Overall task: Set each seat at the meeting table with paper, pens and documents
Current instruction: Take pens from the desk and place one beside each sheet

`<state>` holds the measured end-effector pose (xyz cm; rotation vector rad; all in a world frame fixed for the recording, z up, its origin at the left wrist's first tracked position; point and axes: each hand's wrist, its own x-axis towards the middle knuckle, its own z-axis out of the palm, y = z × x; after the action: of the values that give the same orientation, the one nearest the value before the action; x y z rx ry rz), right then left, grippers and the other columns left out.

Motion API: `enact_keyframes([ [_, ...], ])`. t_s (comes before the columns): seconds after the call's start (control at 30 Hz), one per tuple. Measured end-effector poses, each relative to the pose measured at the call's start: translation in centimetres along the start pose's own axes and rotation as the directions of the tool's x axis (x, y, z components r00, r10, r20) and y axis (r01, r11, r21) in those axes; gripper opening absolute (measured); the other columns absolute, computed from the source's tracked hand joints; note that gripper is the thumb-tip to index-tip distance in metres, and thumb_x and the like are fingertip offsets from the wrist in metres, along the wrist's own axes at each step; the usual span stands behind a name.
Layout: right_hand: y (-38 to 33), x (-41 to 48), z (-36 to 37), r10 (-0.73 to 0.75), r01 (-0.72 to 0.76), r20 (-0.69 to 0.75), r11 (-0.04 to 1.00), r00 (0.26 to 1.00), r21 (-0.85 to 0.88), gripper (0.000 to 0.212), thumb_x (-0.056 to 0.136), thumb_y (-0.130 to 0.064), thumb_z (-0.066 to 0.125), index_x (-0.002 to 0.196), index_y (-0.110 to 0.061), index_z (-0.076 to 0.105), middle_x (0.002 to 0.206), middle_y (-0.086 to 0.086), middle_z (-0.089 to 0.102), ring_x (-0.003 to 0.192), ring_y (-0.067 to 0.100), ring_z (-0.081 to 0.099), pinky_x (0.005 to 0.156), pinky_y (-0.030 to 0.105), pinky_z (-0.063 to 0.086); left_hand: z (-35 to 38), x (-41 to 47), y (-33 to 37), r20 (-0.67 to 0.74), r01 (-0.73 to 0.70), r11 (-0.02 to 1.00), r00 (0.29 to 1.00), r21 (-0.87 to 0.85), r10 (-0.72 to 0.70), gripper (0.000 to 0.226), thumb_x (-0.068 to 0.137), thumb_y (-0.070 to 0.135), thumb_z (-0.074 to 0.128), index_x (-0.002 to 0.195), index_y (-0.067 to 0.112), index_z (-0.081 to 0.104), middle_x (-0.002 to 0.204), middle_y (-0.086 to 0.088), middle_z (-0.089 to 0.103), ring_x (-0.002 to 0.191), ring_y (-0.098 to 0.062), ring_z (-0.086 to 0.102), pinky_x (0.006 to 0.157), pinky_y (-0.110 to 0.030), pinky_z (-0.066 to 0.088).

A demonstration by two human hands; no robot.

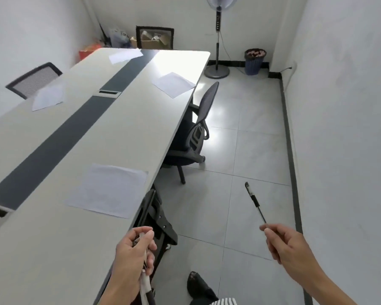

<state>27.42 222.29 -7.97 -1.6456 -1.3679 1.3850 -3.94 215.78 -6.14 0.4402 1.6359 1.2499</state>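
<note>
Black slender pen, pinched at one end by the right hand.

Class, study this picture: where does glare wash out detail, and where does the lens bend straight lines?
Head view: glare bleaches the table at its far end and sheens the floor tiles; the wide-angle lens bows the dark skirting; the items in the left hand are blurred, while the pen in the right hand is sharp.

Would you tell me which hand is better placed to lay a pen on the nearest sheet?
Probably right: the right hand pinches one free pen, while the left hand grips a bundle.
</note>
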Motion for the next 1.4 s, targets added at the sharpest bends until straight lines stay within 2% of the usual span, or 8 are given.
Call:
enact_keyframes([
  [0.43,-11.0,17.4,13.1,-0.037,0.140,0.413,0.965,0.910,-0.223,0.017,0.095,-0.007,0.055,0.090,-0.008,0.071,0.057,0.003,0.056,0.049,0.013,0.049,0.044,0.015,0.038,-7.7,8.3,6.1,-0.367,-0.064,0.975,0.930,-0.213,-0.019,0.007,0.093,0.006,0.056,0.098,0.001,0.058,0.067,-0.013,0.051,0.035,-0.015,0.036,0.037,-0.019,0.028],
  [0.67,-15.4,28.5,23.0,-0.087,0.447,0.624,0.773,0.777,-0.450,0.018,0.095,-0.034,0.055,0.088,-0.030,0.071,0.086,-0.002,0.062,0.078,0.016,0.060,0.075,0.036,0.045,-9.6,10.1,7.0,-0.627,-0.117,0.950,0.773,-0.290,-0.096,0.006,0.093,0.007,0.056,0.097,0.004,0.060,0.072,-0.015,0.051,0.037,-0.015,0.037,0.038,-0.020,0.029],
  [0.83,-17.9,35.6,30.6,-0.038,0.517,0.723,0.725,0.690,-0.456,0.024,0.092,-0.036,0.060,0.071,-0.029,0.068,0.047,-0.009,0.041,0.048,0.014,0.039,0.053,0.030,0.031,-8.9,11.3,8.1,-0.740,-0.166,0.926,0.655,-0.338,-0.153,0.008,0.093,0.009,0.057,0.098,0.004,0.060,0.072,-0.015,0.052,0.039,-0.017,0.037,0.039,-0.021,0.028],
  [0.93,-18.1,38.7,35.1,-0.013,0.557,0.747,0.676,0.665,-0.483,0.014,0.092,-0.030,0.062,0.090,-0.022,0.073,0.058,-0.002,0.054,0.057,0.019,0.048,0.055,0.030,0.033,-8.3,11.3,7.9,-0.779,-0.177,0.907,0.589,-0.382,-0.213,0.008,0.093,0.008,0.057,0.098,0.003,0.060,0.072,-0.015,0.052,0.039,-0.017,0.037,0.039,-0.020,0.028],
  [1.0,-17.3,40.3,37.9,0.008,0.574,0.738,0.623,0.675,-0.532,0.019,0.091,-0.029,0.063,0.104,-0.018,0.070,0.076,0.002,0.065,0.075,0.024,0.057,0.063,0.030,0.039,-8.0,11.0,7.6,-0.798,-0.178,0.896,0.546,-0.407,-0.254,0.008,0.093,0.008,0.057,0.098,0.003,0.060,0.073,-0.016,0.052,0.038,-0.017,0.037,0.039,-0.020,0.029],
  [1.1,-15.1,42.2,40.8,0.083,0.619,0.740,0.490,0.667,-0.613,0.024,0.088,-0.027,0.064,0.110,-0.016,0.065,0.083,0.006,0.070,0.086,0.027,0.063,0.072,0.031,0.045,-7.7,10.7,7.0,-0.806,-0.163,0.883,0.505,-0.441,-0.309,0.008,0.093,0.008,0.057,0.099,0.003,0.060,0.074,-0.016,0.052,0.038,-0.017,0.038,0.039,-0.021,0.029],
  [1.27,-13.2,42.6,42.5,0.136,0.681,0.727,0.267,0.673,-0.681,0.030,0.085,-0.027,0.065,0.111,-0.015,0.059,0.108,0.012,0.067,0.099,0.031,0.062,0.076,0.032,0.046,-8.7,10.2,7.1,-0.806,-0.165,0.879,0.499,-0.448,-0.317,0.007,0.092,0.010,0.059,0.096,0.006,0.062,0.072,-0.015,0.053,0.040,-0.017,0.039,0.038,-0.022,0.030],
  [1.4,-13.8,42.2,42.5,0.143,0.662,0.699,0.235,0.700,-0.711,0.042,0.084,-0.034,0.068,0.120,-0.016,0.055,0.106,0.011,0.068,0.099,0.030,0.062,0.072,0.032,0.042,-9.8,10.3,7.4,-0.809,-0.180,0.884,0.511,-0.432,-0.292,0.008,0.092,0.013,0.059,0.093,0.006,0.060,0.063,-0.008,0.049,0.039,-0.016,0.037,0.038,-0.021,0.029],
])
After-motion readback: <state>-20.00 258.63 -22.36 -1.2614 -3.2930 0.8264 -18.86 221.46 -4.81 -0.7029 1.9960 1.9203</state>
